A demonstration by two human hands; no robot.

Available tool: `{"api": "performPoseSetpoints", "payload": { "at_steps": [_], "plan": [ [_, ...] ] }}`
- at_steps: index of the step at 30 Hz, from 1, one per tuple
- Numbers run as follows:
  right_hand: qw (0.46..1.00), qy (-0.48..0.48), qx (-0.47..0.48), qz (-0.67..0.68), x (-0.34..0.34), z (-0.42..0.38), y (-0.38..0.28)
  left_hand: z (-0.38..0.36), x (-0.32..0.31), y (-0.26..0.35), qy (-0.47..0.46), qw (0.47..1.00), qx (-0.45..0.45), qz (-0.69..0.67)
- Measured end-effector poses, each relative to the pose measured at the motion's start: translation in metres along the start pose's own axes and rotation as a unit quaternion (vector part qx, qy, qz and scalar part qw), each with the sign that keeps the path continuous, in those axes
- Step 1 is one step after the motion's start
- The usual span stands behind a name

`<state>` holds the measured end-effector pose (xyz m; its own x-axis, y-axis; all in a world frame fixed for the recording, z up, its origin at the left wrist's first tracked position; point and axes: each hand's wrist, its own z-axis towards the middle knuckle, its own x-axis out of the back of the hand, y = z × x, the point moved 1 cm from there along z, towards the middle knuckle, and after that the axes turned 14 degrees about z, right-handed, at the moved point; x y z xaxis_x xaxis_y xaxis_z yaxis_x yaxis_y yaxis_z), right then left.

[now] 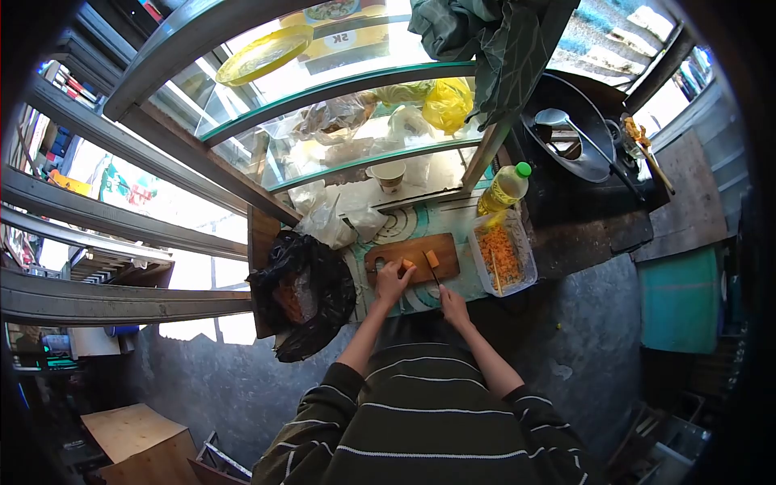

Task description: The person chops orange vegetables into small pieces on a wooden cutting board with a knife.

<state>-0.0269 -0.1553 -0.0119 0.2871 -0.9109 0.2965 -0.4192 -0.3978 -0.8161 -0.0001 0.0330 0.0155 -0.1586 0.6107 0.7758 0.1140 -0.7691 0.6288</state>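
Observation:
A wooden cutting board (447, 247) lies on the patterned counter in front of me. On its left part, my left hand (393, 282) has its fingers closed on an orange piece (407, 264). My right hand (454, 306) grips a knife (435, 276) at the board's front edge, its blade pointing away from me. Another orange piece (432, 259) rests against the blade tip. To the right stands a clear plastic container (525, 271) of shredded orange food (499, 257) with a stick in it.
A black plastic bag (339, 287) sits left of the board, with a whitish bag (327, 225) behind it. A bottle with a green cap (504, 190) stands behind the container. A wok (590, 109) is at the back right. Glass shelves (347, 168) rise beyond the counter.

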Motion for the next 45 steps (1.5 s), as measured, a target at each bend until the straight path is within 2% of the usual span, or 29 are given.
{"api": "performPoseSetpoints", "payload": {
  "at_steps": [3, 9, 11, 12, 13, 14, 15, 17, 19, 24, 26, 29, 32, 35, 42, 44, 45],
  "plan": [
    [1.0, -0.005, -0.011, 0.006, -0.003, -0.005, -0.001, 0.006, 0.005, 0.004, -0.041, 0.996, -0.019, 0.073],
    [0.996, -0.018, -0.013, 0.085, -0.012, -0.017, -0.024, 0.001, 0.001, 0.001, 0.013, 0.99, -0.008, 0.14],
    [0.993, -0.031, -0.032, 0.106, -0.015, -0.02, -0.032, -0.002, -0.005, -0.006, 0.017, 0.998, 0.041, 0.037],
    [0.995, -0.027, 0.018, 0.093, -0.017, -0.02, -0.034, -0.006, -0.009, -0.008, 0.016, 0.998, 0.04, 0.039],
    [0.994, -0.024, 0.068, 0.079, -0.019, -0.02, -0.035, -0.01, -0.015, -0.009, 0.04, 0.994, 0.097, -0.03],
    [0.994, -0.024, 0.067, 0.081, -0.021, -0.02, -0.035, -0.013, -0.02, -0.013, 0.064, 0.981, 0.154, -0.099],
    [0.994, -0.039, 0.071, 0.074, -0.021, -0.023, -0.039, -0.014, -0.016, -0.011, 0.063, 0.981, 0.153, -0.098],
    [0.994, -0.054, 0.074, 0.067, -0.021, -0.027, -0.046, -0.016, -0.012, -0.006, 0.002, 0.968, 0.21, -0.141],
    [0.994, -0.038, 0.097, -0.026, -0.02, -0.03, -0.049, -0.016, -0.009, -0.003, -0.002, 0.968, 0.208, -0.142],
    [0.995, -0.04, 0.079, -0.044, -0.017, -0.033, -0.056, -0.017, -0.013, -0.006, 0.004, 0.965, 0.215, -0.149],
    [0.995, -0.036, 0.076, -0.05, -0.015, -0.036, -0.057, -0.018, -0.012, -0.002, 0.063, 0.972, 0.191, -0.123],
    [0.994, -0.042, 0.071, -0.072, -0.012, -0.038, -0.062, -0.018, 0.001, 0.008, 0.051, 0.959, 0.227, -0.163],
    [0.992, -0.048, 0.061, -0.103, -0.009, -0.038, -0.064, -0.019, -0.004, 0.003, 0.056, 0.953, 0.227, -0.19],
    [0.99, -0.062, 0.069, -0.104, -0.009, -0.035, -0.06, -0.02, -0.002, 0.006, 0.081, 0.966, 0.197, -0.145],
    [0.988, -0.054, 0.047, -0.139, -0.017, -0.034, -0.062, -0.021, -0.011, 0.001, 0.072, 0.959, 0.229, -0.151],
    [0.985, -0.048, 0.039, -0.16, -0.019, -0.033, -0.062, -0.021, -0.014, -0.001, 0.13, 0.97, 0.174, -0.106],
    [0.984, -0.048, 0.041, -0.167, -0.02, -0.032, -0.062, -0.021, -0.013, 0.0, 0.129, 0.97, 0.177, -0.107]
  ]
}}
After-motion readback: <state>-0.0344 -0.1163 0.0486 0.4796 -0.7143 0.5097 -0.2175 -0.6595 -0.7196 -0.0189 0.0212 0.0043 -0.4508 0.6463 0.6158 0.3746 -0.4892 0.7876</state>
